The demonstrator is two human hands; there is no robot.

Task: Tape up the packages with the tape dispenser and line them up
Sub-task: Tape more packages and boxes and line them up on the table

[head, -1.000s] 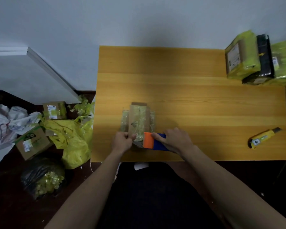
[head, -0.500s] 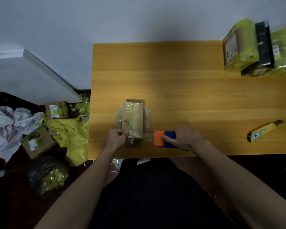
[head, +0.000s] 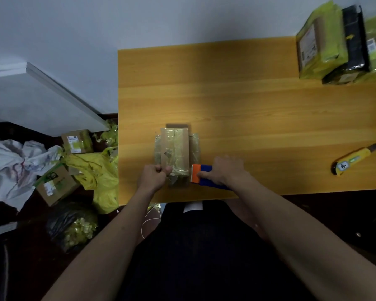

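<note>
Here the right hand (head: 223,170) has a closed grip on the tape dispenser (head: 201,174), its orange end just beside the near right corner of the package (head: 175,152). The left hand (head: 153,175) is curled at the package's near left corner, thumb and fingers pinching its edge or the loose film there; which of the two cannot be told. The package lies flat on the surface (head: 258,114), near the front edge, already shiny with tape along its top. Well apart, at the far right corner, finished packages (head: 334,42) stand together, and a utility knife (head: 356,158) lies toward the right edge.

The risk, as I judge it, is the tape wrinkling or sticking to itself if the dispenser pulls away while the left hand's pinch is slack. The light package could also slide toward the front edge.
</note>
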